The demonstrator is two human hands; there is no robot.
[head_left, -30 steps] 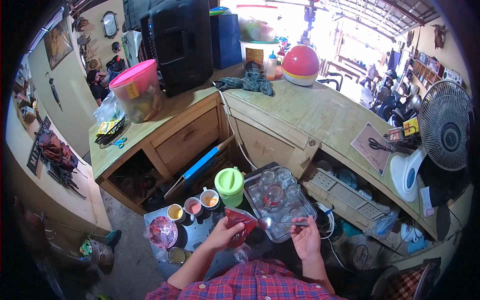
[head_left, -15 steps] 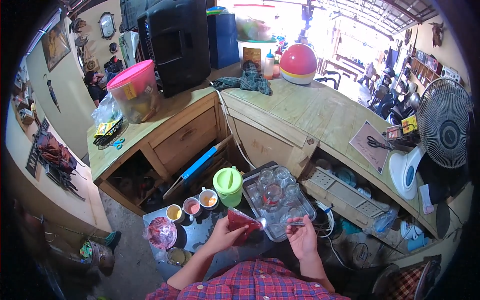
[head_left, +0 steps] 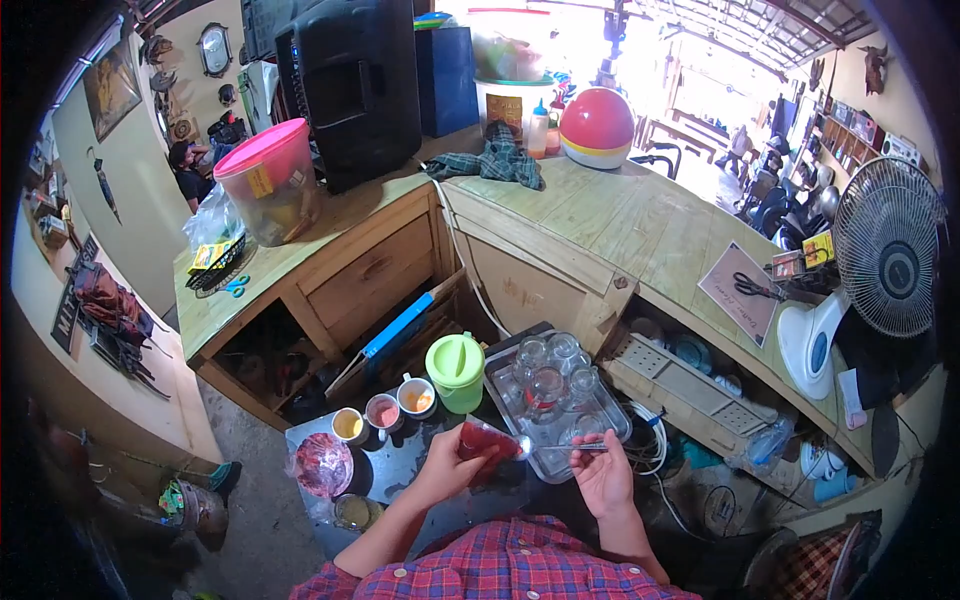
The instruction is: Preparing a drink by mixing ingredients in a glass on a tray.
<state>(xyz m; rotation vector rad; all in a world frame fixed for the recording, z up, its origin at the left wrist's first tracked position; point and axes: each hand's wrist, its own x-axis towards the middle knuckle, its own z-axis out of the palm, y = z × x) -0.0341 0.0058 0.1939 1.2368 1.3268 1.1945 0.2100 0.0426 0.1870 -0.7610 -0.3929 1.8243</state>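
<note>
Pinched in my left hand is a dark red plastic packet, held tilted above the small table. My right hand grips the handle of a metal spoon; its bowl is at the packet's right edge. Beyond my hands stands a light green lidded pitcher. Left of it are three cups in a row: one with orange and white contents, one with pink, one with yellow. A bowl with a dark red mass and plastic sits further left, near a glass jar.
A metal tray with several upturned glass mugs lies right of the pitcher. An L-shaped wooden counter wraps around, bearing a black speaker, a pink-lidded tub and a white fan. A white cable coils beside the tray.
The red packet and my left hand have shifted very slightly to the right. My right hand and the spoon are almost where they were.
</note>
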